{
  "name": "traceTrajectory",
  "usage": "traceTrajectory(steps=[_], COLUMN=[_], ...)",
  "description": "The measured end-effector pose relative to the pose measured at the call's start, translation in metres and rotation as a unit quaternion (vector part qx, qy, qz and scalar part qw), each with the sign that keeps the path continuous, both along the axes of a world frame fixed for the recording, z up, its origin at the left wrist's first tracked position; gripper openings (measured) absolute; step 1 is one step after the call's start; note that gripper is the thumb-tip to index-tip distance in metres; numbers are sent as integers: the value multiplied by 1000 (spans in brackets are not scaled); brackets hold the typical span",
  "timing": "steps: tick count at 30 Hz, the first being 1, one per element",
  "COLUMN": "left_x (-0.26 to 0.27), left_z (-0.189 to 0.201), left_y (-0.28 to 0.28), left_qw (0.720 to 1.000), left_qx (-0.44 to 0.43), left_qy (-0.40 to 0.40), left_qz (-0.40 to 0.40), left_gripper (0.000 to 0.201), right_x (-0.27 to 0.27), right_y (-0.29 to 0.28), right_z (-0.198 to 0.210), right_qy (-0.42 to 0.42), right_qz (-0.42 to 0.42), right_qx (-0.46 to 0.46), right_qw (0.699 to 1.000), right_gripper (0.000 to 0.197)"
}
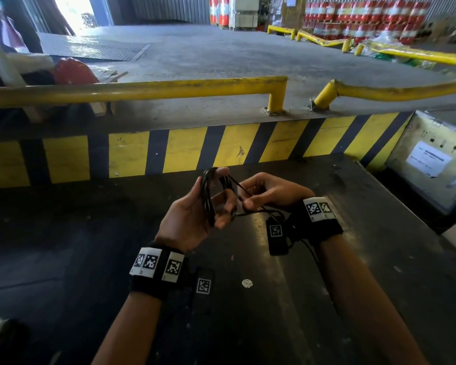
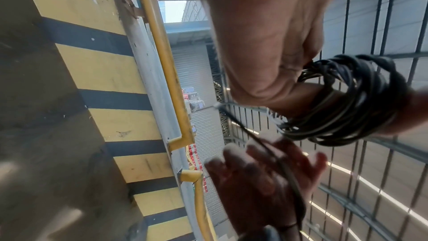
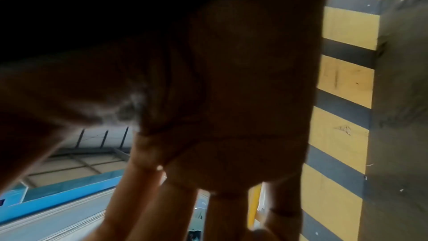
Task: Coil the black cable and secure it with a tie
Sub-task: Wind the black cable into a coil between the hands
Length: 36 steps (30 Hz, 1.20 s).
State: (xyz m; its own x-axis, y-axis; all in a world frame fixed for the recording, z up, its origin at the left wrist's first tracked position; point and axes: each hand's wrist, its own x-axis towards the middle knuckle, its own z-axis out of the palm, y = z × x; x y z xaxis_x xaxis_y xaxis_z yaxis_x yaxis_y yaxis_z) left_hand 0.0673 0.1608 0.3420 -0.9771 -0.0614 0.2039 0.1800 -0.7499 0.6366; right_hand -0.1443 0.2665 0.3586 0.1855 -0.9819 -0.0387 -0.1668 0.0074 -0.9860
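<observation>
Black cable (image 1: 208,196) in tight multi-loop coil gripped by left hand (image 1: 192,219); right hand (image 1: 269,192) pinches loose strand

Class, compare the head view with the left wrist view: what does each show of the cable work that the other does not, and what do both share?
Only the head view shows both wrists with their marker bands, the dark work surface and the floor beyond the rail. Only the left wrist view shows the loops close up and a roof of beams. Both show the left hand holding the black cable coil, the right hand pinching a strand, the yellow rail and the striped edge.
</observation>
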Motion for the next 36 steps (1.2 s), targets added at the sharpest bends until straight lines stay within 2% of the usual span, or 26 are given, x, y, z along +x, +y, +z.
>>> traceTrajectory(steps=[3, 5, 8, 11, 12, 14, 16, 17, 22, 26, 29, 31, 33, 36], left_x=[-2, -5, -6, -3, -2, 1, 4, 5, 5, 5, 2, 1, 3, 8], left_z=[13, 21, 27, 29, 28, 25, 17, 13, 3, 9, 13, 15, 17, 20], left_y=[-7, -10, -14, -16, -15, -13, -11, -10, -10, -10, -10, -12, -15, -19], left_qw=[998, 997, 996, 995, 995, 996, 997, 997, 996, 997, 997, 996, 996, 995], left_qx=[-30, -34, -40, -60, -60, -53, -37, -26, 16, 2, 7, 1, -9, -8], left_qy=[0, -1, 5, 6, 3, 1, 10, 14, 10, 18, 17, 18, 18, 24], left_qz=[61, 75, 85, 76, 74, 72, 73, 76, 86, 80, 78, 83, 92, 95], left_gripper=[50, 50, 51, 51, 52, 53, 53, 52, 51, 51, 51, 51, 50, 49], right_x=[7, 12, 15, 21, 21, 16, 13, 12, 4, -8, -12, -14, -16, -20], right_y=[-10, -16, -22, -22, -22, -21, -16, -14, -12, -9, -10, -9, -7, -11], right_z=[-1, -2, 0, 7, 6, 4, 4, 4, -5, -20, -20, -17, -17, -17], right_qy=[28, 31, 37, 14, 10, -6, -40, -53, -32, -90, -110, -106, -102, -66], right_qz=[29, 8, -34, -66, -66, -61, -59, -46, 7, 52, 91, 57, -38, -205], right_qx=[19, 0, -40, -63, -61, -56, -62, -60, -9, 54, 47, 18, -17, -54], right_qw=[999, 999, 998, 996, 996, 997, 996, 996, 999, 993, 989, 993, 994, 975], right_gripper=[28, 36, 25, 71, 75, 64, 40, 33, 26, 33, 32, 34, 36, 34])
